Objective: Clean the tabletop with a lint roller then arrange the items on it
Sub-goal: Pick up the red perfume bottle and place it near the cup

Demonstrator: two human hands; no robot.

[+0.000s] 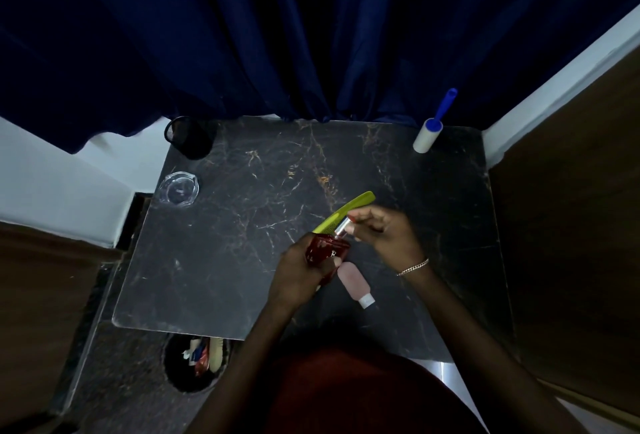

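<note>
A dark marbled tabletop (242, 225) fills the middle of the head view. My left hand (298, 274) grips a red glass bottle (325, 250) by its body, just above the table. My right hand (388, 236) pinches the bottle's silver neck at the top. Under the bottle lies a green comb (353, 206), pointing to the far right. A small pink bottle with a white cap (355, 283) lies flat below my hands. The lint roller (431, 128), white roll and blue handle, rests at the far right corner.
A black mesh cup (190, 137) stands at the far left corner, with a clear glass dish (178, 188) in front of it. Blue curtains (277, 35) hang behind the table. A black bin (195, 362) with rubbish sits on the floor under the near edge. Brown panels flank both sides.
</note>
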